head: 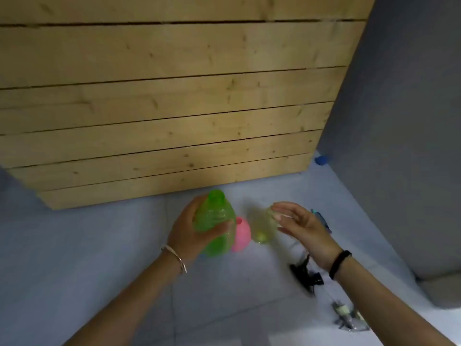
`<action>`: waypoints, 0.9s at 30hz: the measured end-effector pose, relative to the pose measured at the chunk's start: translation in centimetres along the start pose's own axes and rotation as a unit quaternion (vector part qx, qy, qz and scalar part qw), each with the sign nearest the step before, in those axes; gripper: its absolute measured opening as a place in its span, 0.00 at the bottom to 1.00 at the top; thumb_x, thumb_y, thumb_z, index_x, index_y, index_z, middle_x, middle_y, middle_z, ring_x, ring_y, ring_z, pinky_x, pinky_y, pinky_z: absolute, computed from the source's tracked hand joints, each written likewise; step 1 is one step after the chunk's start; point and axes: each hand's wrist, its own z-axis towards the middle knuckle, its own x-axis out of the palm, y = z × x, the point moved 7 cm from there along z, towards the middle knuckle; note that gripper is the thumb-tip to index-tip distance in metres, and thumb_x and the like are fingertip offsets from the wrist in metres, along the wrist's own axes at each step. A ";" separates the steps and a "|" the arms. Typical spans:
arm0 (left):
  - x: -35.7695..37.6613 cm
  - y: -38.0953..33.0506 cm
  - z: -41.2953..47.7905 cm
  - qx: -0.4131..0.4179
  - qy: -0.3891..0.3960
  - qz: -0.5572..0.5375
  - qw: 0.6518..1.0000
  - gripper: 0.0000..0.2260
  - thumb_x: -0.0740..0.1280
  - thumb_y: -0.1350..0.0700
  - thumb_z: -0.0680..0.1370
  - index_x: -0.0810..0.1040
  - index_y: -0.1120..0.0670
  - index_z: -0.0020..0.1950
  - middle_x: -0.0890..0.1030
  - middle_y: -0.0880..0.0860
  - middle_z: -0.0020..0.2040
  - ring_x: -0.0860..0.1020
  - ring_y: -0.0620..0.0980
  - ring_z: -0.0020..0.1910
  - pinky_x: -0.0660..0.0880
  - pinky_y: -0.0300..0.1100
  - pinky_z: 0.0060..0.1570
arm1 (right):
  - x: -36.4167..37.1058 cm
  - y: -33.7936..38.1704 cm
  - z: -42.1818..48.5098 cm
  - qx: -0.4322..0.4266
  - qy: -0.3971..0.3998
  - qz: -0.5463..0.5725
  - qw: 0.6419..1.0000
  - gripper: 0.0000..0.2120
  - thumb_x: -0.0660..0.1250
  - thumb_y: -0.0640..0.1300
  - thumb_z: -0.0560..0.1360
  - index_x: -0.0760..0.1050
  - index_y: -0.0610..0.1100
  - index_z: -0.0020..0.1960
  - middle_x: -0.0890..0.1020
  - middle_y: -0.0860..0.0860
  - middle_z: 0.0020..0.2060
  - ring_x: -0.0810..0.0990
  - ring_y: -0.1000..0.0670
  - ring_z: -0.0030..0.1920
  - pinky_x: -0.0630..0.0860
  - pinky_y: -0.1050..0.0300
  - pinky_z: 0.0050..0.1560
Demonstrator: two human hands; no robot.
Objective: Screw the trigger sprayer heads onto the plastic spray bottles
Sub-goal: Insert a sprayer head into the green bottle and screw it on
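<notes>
My left hand (185, 232) grips a green translucent bottle (217, 222), held upright above the floor with its open neck at the top. A pink bottle (241, 234) stands just behind and to the right of it. A blurred yellowish clear bottle (263, 227) stands further right, with the fingertips of my right hand (303, 229) at its upper side; the fingers are spread and hold nothing. A black trigger sprayer head (305, 274) lies on the floor below my right wrist. Another sprayer head (345, 313), pale and clear, lies nearer at lower right.
A wooden plank crate (174, 108) fills the view ahead, its lower edge just beyond the bottles. A grey wall (404, 121) rises on the right. A small blue object (321, 160) sits in the corner. A blue-green item (321, 218) shows behind my right hand.
</notes>
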 end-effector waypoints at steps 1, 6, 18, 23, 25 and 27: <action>2.3 -0.4 0.1 -0.016 0.027 -0.004 0.999 0.27 0.75 0.41 0.56 0.76 0.42 0.53 0.83 0.43 0.47 0.81 0.38 0.45 0.75 0.30 0.46 | -2.3 -0.5 -0.8 0.009 -0.035 0.013 0.999 0.12 0.68 0.40 0.74 0.77 0.44 0.57 0.82 0.49 0.56 0.80 0.52 0.56 0.77 0.57 0.56; 12.5 -0.3 0.0 -0.041 0.154 0.044 0.986 0.24 0.78 0.43 0.60 0.75 0.41 0.53 0.81 0.41 0.46 0.80 0.39 0.47 0.71 0.23 0.46 | -11.7 -8.1 -4.1 0.155 -0.168 0.082 0.970 0.10 0.67 0.48 0.75 0.76 0.43 0.52 0.79 0.43 0.55 0.77 0.43 0.60 0.74 0.49 0.62; 22.8 4.1 1.6 -0.089 0.247 0.067 0.962 0.17 0.76 0.50 0.68 0.73 0.38 0.50 0.81 0.40 0.48 0.79 0.37 0.47 0.72 0.25 0.43 | -17.6 -21.3 1.3 0.336 -0.203 0.098 0.914 0.45 0.77 0.57 0.61 0.67 0.31 0.67 0.78 0.38 0.51 0.79 0.42 0.49 0.79 0.50 0.53; 22.5 5.1 2.2 -0.106 0.235 0.050 0.965 0.18 0.75 0.52 0.69 0.75 0.44 0.56 0.82 0.45 0.50 0.80 0.36 0.47 0.73 0.26 0.43 | -17.2 -23.9 3.8 0.355 -0.207 0.107 0.905 0.54 0.82 0.59 0.50 0.69 0.32 0.67 0.78 0.40 0.48 0.79 0.43 0.45 0.80 0.48 0.51; 22.0 5.1 2.7 -0.106 0.223 0.048 0.968 0.19 0.75 0.50 0.67 0.75 0.43 0.56 0.83 0.46 0.49 0.81 0.39 0.48 0.74 0.30 0.44 | -16.7 -24.3 4.7 0.357 -0.213 0.125 0.901 0.51 0.81 0.58 0.53 0.68 0.32 0.67 0.77 0.37 0.59 0.78 0.39 0.57 0.76 0.44 0.60; 21.5 5.2 3.2 -0.113 0.205 0.046 0.971 0.17 0.74 0.48 0.66 0.75 0.39 0.52 0.83 0.42 0.47 0.80 0.34 0.44 0.73 0.26 0.40 | -16.3 -24.2 5.4 0.357 -0.220 0.139 0.897 0.45 0.80 0.57 0.57 0.70 0.32 0.64 0.77 0.36 0.60 0.77 0.38 0.59 0.74 0.44 0.63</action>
